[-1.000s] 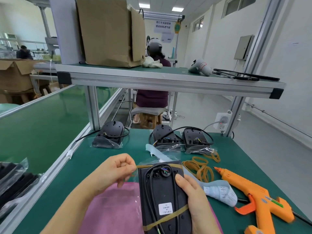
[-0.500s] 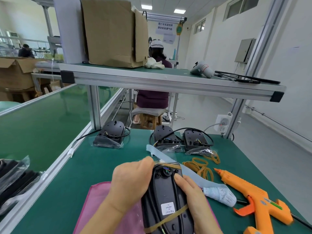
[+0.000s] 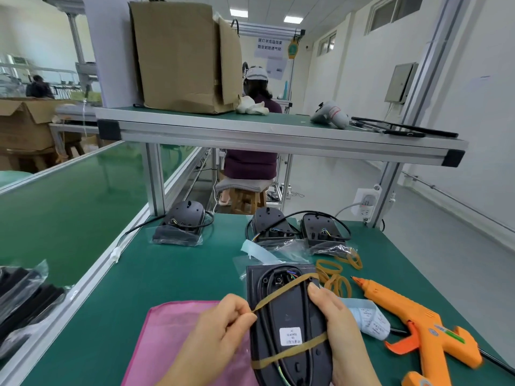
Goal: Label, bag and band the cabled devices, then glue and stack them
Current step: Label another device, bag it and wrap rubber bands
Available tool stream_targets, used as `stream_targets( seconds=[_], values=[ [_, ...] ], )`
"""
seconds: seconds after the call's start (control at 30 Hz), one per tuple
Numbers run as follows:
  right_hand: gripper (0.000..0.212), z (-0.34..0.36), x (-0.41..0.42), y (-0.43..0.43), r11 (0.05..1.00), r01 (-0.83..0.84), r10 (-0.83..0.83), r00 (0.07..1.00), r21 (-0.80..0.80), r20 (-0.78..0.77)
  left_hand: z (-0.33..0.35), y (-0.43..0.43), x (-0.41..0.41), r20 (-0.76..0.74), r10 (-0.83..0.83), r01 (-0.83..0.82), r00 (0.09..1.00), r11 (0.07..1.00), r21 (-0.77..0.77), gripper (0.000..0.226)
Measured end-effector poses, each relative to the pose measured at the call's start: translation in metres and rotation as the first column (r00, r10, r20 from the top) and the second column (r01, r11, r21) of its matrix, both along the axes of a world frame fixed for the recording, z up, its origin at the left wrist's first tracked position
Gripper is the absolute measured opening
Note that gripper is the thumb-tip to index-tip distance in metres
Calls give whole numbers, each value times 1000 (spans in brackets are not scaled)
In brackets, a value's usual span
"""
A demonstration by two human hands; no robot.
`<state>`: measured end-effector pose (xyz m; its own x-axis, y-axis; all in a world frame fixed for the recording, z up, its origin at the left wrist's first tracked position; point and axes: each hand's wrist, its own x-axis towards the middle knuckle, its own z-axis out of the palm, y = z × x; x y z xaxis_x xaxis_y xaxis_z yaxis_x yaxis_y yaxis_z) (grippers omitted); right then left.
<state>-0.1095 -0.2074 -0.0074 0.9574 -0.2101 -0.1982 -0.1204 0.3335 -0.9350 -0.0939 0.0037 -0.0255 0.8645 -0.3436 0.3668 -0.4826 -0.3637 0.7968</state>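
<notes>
The green table (image 3: 167,274) carries four black cabled devices. One bagged device (image 3: 184,221) stands at the far left edge and a pair of devices (image 3: 271,225) at the far middle. The fourth device (image 3: 289,316) is held near the front edge, beside one pink mat (image 3: 172,338). Two bands cross it. The left hand (image 3: 220,330) pinches the upper band (image 3: 281,291), and the right hand (image 3: 334,324) curls round the device's right side. One glue gun (image 3: 412,327) lies at the right edge. A moment earlier the left hand covered the device's top; now it is drawn back to the left and the band slants.

Black bagged device (image 3: 289,324), twice rubber-banded
</notes>
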Motion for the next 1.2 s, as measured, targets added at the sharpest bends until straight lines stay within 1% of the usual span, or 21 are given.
stream_targets(
  seconds=[0.03,0.07,0.13,0.2,0.23,0.3,0.33,0.4,0.43,0.5,0.57,0.63,0.67,0.7,0.77,0.87,0.93,1.0,1.1,1.2],
  values=[
    [29,0,-1,1,1000,5,-5,1000,-17,5,2,-1,-1,-18,8,-8,1000,1000,19,23],
    [25,1,-1,2,999,12,-11,1000,-40,13,6,-3,-3,6,22,-22,1000,998,57,20],
    [22,1,0,3,995,35,-33,999,-90,24,11,-4,-6,132,96,-114,987,984,135,12],
    [24,1,1,6,991,45,-42,999,-126,29,18,-6,-6,247,196,-241,949,956,166,13],
    [26,2,2,7,990,39,-34,999,-133,35,20,-7,-6,308,220,-283,925,943,175,16],
    [32,3,2,10,991,29,-22,998,-131,51,22,-12,-7,430,262,-355,864,923,152,21],
    [38,4,2,13,992,28,-21,998,-127,58,22,-14,-8,482,290,-392,827,912,123,20],
    [50,3,3,16,993,37,-31,998,-115,56,23,-16,-8,520,348,-445,780,893,68,14],
    [53,2,3,18,993,45,-39,998,-105,51,24,-16,-7,528,378,-478,760,877,60,14],
    [49,2,4,20,993,67,-64,997,-93,40,26,-18,-5,527,437,-554,729,829,80,24],
    [36,2,4,21,990,99,-96,995,-103,35,29,-23,-4,504,469,-573,725,817,62,27],
    [27,4,5,23,983,111,-106,993,-147,44,32,-31,-4,533,414,-519,738,853,58,23],
    [26,4,5,25,980,110,-103,993,-169,49,34,-35,-2,573,359,-503,737,858,109,20],
    [26,3,5,27,977,104,-96,994,-187,51,37,-38,2,605,302,-501,737,845,188,22],
    [26,1,4,30,973,80,-73,997,-216,39,44,-41,10,606,242,-511,758,797,322,37],
    [28,-3,3,32,954,46,-45,999,-295,10,48,-43,21,614,215,-529,759,753,392,41],
    [32,-6,4,32,929,38,-43,999,-369,-6,44,-45,24,635,185,-527,750,747,405,39],
    [39,-5,5,31,899,34,-49,998,-437,-25,39,-44,25,655,158,-513,739,763,394,35],
    [50,-4,5,31,845,38,-68,997,-534,-37,33,-39,27,685,139,-458,715,834,309,15],
    [48,-3,5,28,831,43,-75,997,-555,-35,28,-36,24,729,70,-385,681,881,275,17]
  ],
)
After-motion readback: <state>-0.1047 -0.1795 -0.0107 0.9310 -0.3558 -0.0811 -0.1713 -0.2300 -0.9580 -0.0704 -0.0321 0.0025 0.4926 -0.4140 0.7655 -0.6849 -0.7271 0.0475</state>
